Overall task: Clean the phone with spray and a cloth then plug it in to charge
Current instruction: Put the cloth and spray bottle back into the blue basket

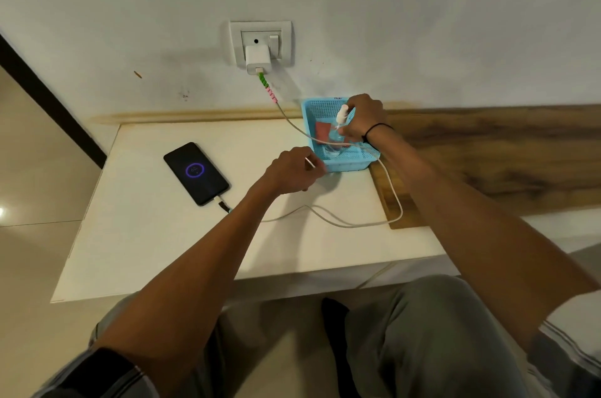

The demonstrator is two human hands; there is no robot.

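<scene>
The black phone (196, 173) lies face up on the white table (169, 235), its screen lit with a blue charging ring. A white cable (395, 199) runs from its lower end across the table, over the blue basket (349, 163), up to the white charger (258, 63) in the wall socket (260, 39). My right hand (362, 119) is shut on the clear spray bottle (340, 124), holding it inside the basket above a reddish cloth (322, 132). My left hand (294, 171) hovers by the basket's front left corner, fingers loosely curled, holding nothing I can see.
A wooden board (487, 166) extends to the right behind and beside the basket. The table's front edge is near my knees (422, 332). A dark door frame (48, 98) slants at the left over a tiled floor.
</scene>
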